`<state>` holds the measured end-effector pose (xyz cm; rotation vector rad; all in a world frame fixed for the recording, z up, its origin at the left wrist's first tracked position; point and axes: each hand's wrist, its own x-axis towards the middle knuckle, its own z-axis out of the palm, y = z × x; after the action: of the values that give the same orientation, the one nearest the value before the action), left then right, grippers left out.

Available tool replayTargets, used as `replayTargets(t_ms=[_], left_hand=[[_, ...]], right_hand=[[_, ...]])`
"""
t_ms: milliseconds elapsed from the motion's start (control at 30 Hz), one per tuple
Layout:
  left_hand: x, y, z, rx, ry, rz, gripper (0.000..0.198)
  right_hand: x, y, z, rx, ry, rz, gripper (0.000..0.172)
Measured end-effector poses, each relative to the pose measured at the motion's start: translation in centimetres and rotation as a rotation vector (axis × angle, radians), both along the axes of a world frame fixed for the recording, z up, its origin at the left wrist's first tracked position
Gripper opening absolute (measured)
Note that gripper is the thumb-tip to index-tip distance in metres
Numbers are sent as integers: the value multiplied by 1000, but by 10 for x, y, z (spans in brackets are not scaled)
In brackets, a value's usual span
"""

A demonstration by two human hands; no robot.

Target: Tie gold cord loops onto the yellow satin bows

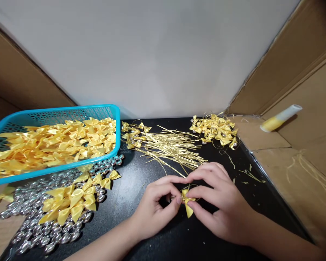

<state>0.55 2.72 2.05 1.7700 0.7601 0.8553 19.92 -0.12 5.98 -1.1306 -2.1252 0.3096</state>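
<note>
Low over the black table (141, 224), both my hands pinch one small yellow ribbon bow (187, 203). My left hand (155, 206) grips its left side with thumb and forefinger curled. My right hand (220, 203) pinches the bow from the right, fingers bent over it. A thin gold wire loops around the bow between my fingertips. Just beyond my hands lies a bundle of gold wire strands (170, 146).
A blue basket (118, 125) full of yellow bows stands at the left. Silver beads (35, 228) and loose bows (70, 203) lie before it. Wired bows sit in heaps (214, 130) at the back. Cardboard walls enclose both sides; a yellow-white tube (281, 117) rests on the right.
</note>
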Motion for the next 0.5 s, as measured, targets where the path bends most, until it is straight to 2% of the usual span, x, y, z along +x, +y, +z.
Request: replayTargets(t_ms=[233, 500], left_hand=[[1, 1, -1, -32, -12, -47, 14], [3, 2, 0, -39, -9, -34, 14]], right_hand=[[-9, -8, -12, 55, -62, -89, 11], [-11, -7, -13, 120, -118, -138, 11]])
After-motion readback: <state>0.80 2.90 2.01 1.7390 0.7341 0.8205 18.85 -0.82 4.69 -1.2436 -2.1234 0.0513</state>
